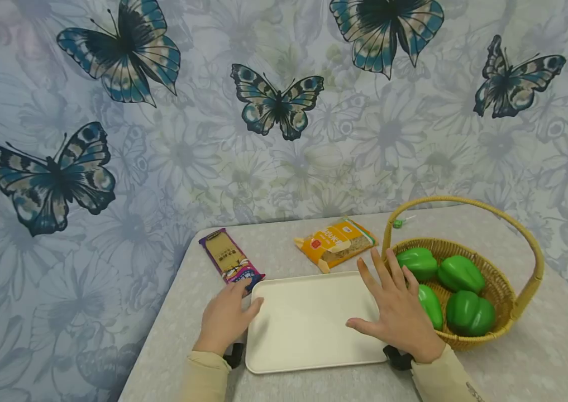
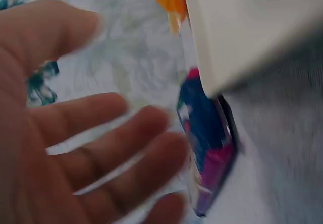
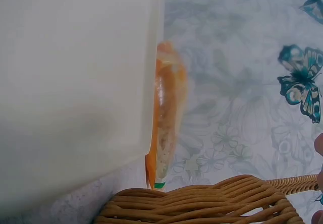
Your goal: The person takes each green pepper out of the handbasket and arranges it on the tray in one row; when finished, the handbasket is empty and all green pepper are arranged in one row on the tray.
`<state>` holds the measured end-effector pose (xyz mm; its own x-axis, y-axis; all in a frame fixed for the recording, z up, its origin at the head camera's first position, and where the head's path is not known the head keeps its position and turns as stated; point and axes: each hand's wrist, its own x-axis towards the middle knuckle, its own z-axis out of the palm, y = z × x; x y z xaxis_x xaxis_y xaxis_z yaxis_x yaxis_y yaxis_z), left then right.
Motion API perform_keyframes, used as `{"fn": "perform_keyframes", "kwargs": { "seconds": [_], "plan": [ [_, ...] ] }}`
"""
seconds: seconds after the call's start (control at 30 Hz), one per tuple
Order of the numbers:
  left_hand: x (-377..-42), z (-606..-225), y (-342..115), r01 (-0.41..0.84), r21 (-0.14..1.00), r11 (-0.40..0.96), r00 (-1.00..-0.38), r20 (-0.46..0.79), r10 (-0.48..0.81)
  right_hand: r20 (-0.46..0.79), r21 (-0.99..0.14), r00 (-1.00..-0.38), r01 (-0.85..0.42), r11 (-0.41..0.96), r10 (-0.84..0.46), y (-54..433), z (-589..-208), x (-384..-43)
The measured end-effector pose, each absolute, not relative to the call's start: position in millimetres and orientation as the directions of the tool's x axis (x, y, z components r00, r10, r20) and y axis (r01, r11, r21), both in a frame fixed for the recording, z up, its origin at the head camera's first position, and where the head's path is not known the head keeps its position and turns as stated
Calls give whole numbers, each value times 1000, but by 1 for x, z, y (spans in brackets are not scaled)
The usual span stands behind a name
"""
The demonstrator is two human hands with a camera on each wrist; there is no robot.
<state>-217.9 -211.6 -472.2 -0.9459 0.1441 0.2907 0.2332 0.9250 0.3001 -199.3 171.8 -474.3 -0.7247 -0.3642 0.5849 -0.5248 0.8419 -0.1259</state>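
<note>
A cream rectangular tray lies flat between my two hands. My left hand hovers by its left edge with fingers spread, near the lower end of a purple packet. The left wrist view shows the same hand holding nothing, with the packet and tray corner beyond its fingers. Over the tray's right side, my right hand is spread wide and empty. It partly hides a wicker basket of green bell peppers. Only fingertips show in the right wrist view.
An orange packet lies behind the tray. The basket's tall handle arches over the peppers. A small green item sits behind the basket. The butterfly-patterned wall borders the table's far edge.
</note>
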Motion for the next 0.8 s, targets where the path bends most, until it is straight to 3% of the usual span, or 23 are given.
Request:
{"fn": "perform_keyframes", "kwargs": {
  "seconds": [0.17,0.3,0.4,0.63,0.8],
  "plan": [
    [-227,-489,-233,65,550,833,-996,-19,90,578,-135,-730,-527,839,-365,172,-475,-199],
    [-236,-502,-239,10,734,679,-980,-126,151,582,-144,-728,-531,835,-363,173,-474,-200],
    [-241,-504,-240,-15,808,588,-972,-149,180,584,-148,-727,-532,833,-360,173,-473,-201],
    [-239,-512,-246,-2,846,534,-969,-133,208,543,-196,-766,-515,834,-345,173,-471,-200],
    [-234,-515,-247,10,854,520,-973,-112,203,545,-318,-782,-527,788,-303,175,-466,-200]
  ]
}}
